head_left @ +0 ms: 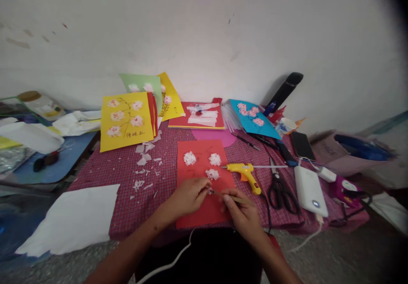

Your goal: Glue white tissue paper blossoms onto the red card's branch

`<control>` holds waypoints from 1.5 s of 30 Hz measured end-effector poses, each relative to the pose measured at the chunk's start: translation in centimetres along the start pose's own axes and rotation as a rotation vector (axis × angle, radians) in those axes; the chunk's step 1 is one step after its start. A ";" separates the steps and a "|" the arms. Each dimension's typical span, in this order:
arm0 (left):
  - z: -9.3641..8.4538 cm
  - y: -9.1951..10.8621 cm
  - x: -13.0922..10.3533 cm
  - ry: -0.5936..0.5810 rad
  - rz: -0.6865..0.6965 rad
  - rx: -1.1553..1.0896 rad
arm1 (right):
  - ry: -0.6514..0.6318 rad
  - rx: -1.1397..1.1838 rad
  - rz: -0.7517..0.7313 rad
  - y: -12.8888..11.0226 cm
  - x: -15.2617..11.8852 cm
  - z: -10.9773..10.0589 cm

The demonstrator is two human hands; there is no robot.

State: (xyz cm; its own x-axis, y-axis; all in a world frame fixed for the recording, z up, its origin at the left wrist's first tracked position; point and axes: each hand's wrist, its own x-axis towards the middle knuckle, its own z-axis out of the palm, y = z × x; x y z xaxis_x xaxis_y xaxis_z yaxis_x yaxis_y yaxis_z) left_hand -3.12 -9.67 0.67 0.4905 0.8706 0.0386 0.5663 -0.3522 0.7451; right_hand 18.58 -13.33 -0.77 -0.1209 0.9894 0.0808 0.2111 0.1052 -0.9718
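Note:
On the table in front of me lies a red sheet of paper (197,216) with three fluffy white-pink paper flowers (214,159) on its upper half. My left hand (188,197) is closed over the middle of the sheet. Its fingertips pinch a small pinkish-white paper flower (210,190), mostly hidden by the fingers. In my right hand (244,214) is a thin paintbrush (218,193) with a light brown handle. Its dark tip points left and meets the flower at my left fingertips. A yellow glue gun (242,170) rests just right of the sheet's upper part.
Black scissors (279,190), a white power bank (310,190) and a phone (302,146) lie on the right. Finished flower cards (127,120) lean at the back left. Paper scraps (144,158) litter the checked cloth. A blue card (253,118) stands at the back right.

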 end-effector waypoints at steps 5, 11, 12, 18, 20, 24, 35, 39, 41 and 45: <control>0.6 -0.3 1.7 0.095 -0.053 0.240 | 0.068 -0.107 -0.035 0.8 0.3 0.0; 0.8 0.1 2.9 0.077 -0.121 0.329 | 0.112 -0.265 -0.089 1.5 0.9 0.3; 0.8 0.1 3.0 0.077 -0.126 0.332 | 0.113 -0.276 -0.095 1.5 1.0 0.4; 1.0 -0.6 2.9 0.079 -0.100 0.361 | 0.083 -0.286 -0.089 1.6 1.7 0.8; 1.0 -0.9 2.7 0.081 -0.083 0.361 | 0.086 -0.291 -0.088 1.5 1.8 0.9; 1.0 -1.0 2.4 0.063 -0.069 0.390 | 0.103 -0.313 -0.095 1.4 2.1 1.1; 0.8 -0.9 2.1 0.045 -0.042 0.412 | 0.139 -0.502 -0.237 1.5 2.5 1.2; 0.9 -1.0 2.0 0.051 -0.033 0.405 | 0.132 -0.574 -0.320 1.5 2.7 1.3; 0.9 -1.0 2.0 0.055 -0.035 0.401 | 0.124 -0.603 -0.373 1.4 2.9 1.3; 1.0 -1.1 2.0 0.049 -0.037 0.399 | 0.113 -0.628 -0.421 1.2 3.0 1.4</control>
State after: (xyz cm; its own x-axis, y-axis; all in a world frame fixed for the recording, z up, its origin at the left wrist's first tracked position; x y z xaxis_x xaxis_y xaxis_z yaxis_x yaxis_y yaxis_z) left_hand -2.13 -7.86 -0.73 0.4382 0.8972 0.0553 0.8005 -0.4174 0.4301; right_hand 17.11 -10.34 -2.02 -0.2203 0.8538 0.4717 0.6854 0.4796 -0.5479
